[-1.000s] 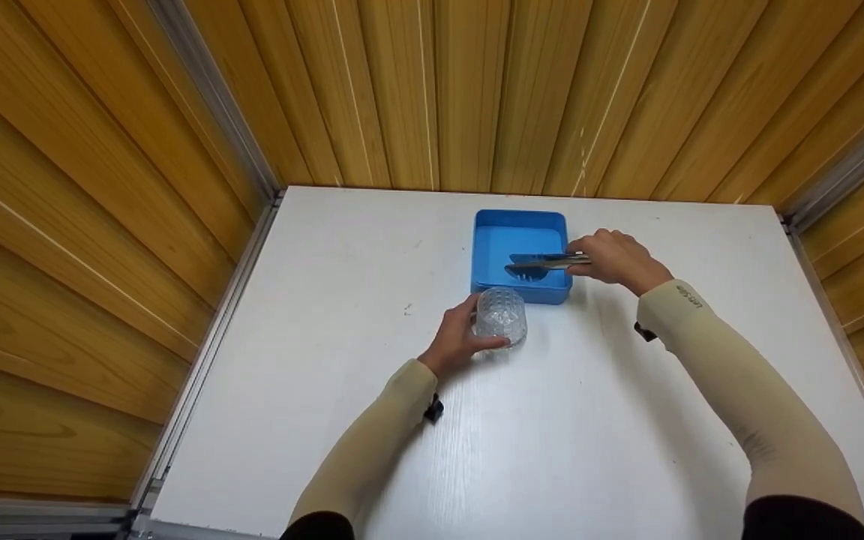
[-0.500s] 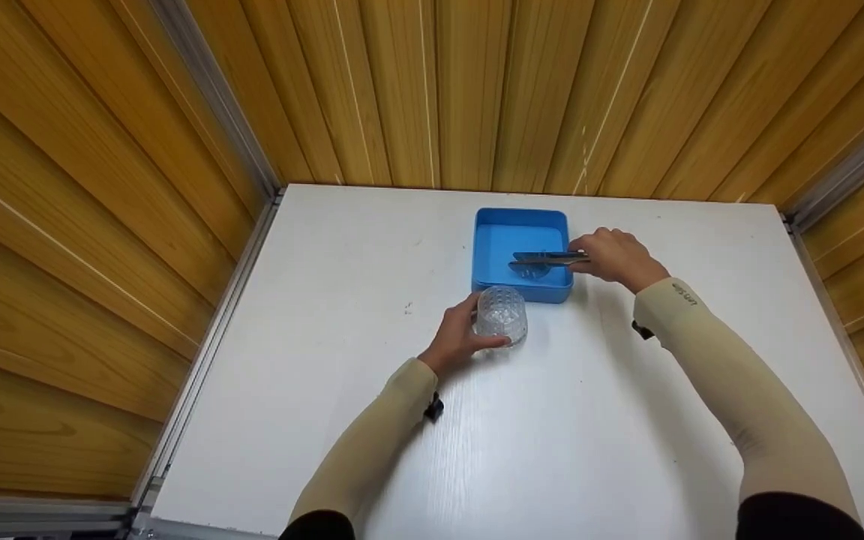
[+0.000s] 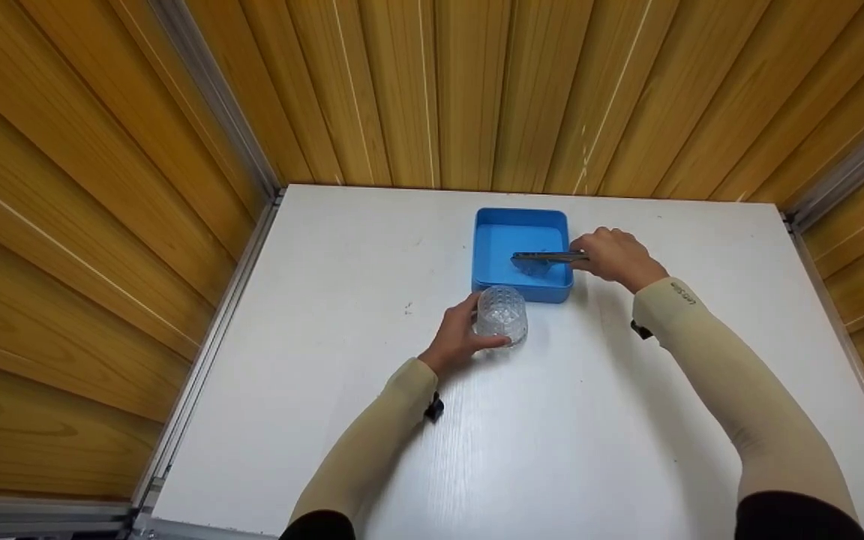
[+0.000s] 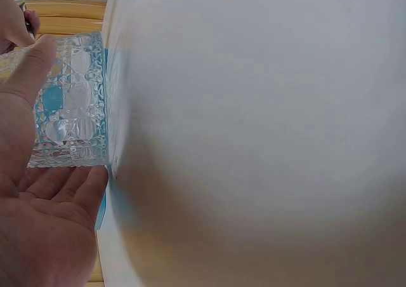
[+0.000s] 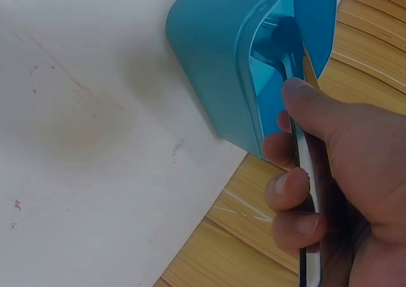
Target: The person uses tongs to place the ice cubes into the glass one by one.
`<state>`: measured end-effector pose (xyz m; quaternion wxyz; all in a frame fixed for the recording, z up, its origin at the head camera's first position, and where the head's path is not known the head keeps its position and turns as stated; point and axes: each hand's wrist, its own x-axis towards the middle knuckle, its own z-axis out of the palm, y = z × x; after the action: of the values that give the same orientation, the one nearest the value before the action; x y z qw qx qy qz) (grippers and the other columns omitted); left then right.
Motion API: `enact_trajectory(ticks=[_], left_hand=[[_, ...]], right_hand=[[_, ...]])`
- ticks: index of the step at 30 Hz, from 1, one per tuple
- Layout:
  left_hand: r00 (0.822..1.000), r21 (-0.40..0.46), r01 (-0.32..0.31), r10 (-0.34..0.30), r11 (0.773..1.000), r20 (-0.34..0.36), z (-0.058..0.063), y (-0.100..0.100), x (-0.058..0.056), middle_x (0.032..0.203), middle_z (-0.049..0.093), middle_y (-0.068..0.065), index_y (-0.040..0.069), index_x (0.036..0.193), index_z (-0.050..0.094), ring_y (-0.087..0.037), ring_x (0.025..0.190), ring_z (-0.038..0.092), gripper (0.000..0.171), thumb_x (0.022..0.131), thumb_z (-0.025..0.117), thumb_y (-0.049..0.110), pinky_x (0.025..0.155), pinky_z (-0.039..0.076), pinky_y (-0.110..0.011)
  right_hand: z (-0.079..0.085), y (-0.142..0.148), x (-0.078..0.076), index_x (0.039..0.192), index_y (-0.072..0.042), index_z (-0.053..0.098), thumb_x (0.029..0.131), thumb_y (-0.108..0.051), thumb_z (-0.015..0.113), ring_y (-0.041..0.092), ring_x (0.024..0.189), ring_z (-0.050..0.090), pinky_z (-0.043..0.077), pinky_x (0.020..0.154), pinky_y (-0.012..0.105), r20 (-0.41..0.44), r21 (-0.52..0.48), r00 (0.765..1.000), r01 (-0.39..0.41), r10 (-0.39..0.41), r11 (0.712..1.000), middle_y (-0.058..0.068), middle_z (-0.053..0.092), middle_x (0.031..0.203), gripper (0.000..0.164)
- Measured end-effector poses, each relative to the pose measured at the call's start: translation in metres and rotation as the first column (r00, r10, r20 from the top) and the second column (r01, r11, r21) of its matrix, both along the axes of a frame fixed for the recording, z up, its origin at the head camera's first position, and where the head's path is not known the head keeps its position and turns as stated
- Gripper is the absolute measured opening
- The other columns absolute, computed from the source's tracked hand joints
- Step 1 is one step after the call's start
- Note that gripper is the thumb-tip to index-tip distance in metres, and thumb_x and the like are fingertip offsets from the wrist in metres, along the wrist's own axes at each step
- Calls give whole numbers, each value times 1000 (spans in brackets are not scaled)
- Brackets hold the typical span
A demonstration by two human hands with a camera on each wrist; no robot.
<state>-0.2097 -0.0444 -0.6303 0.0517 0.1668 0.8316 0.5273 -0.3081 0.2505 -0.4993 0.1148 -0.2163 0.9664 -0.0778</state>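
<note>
A clear glass (image 3: pixel 502 313) with a cut pattern stands on the white table in front of the blue box. My left hand (image 3: pixel 453 339) grips its left side, with the thumb on one side of the glass and fingers on the other in the left wrist view. Metal tongs (image 3: pixel 552 256) are in my right hand (image 3: pixel 616 259), whose fingers and thumb wrap the handles in the right wrist view. The tongs' heads (image 5: pixel 279 42) reach inside the blue box (image 3: pixel 522 292), their arms close together. Whether anything lies between the heads, I cannot tell.
The white table (image 3: pixel 357 300) backs onto a wood-patterned wall (image 3: pixel 469 97), with similar panels left and right. Metal rails (image 3: pixel 214 300) run along the table's left side. Small dark marks dot the tabletop.
The tongs' two arms have come together inside the box as my right hand squeezes them. My left hand and the glass stay where they were.
</note>
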Motion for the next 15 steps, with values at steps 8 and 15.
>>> enact_trajectory(ticks=[8, 15], left_hand=[[1000, -1, -1, 1, 1000, 1, 2, 1, 1, 141, 60, 1, 16, 151, 47, -13, 130, 55, 92, 75, 93, 39, 109, 46, -30], [1000, -10, -5, 5, 1000, 20, 2, 1, 0, 143, 59, 2, 16, 151, 46, -12, 131, 54, 93, 75, 93, 40, 109, 45, -28]], right_hand=[[-1, 0, 0, 117, -3, 76, 96, -19, 75, 25, 78, 61, 56, 70, 42, 2, -2, 1000, 25, -25, 1000, 12, 75, 99, 27], [1, 3, -1, 119, -2, 75, 96, -18, 74, 26, 81, 62, 57, 74, 45, 18, -13, 1000, 19, -19, 1000, 13, 75, 101, 27]])
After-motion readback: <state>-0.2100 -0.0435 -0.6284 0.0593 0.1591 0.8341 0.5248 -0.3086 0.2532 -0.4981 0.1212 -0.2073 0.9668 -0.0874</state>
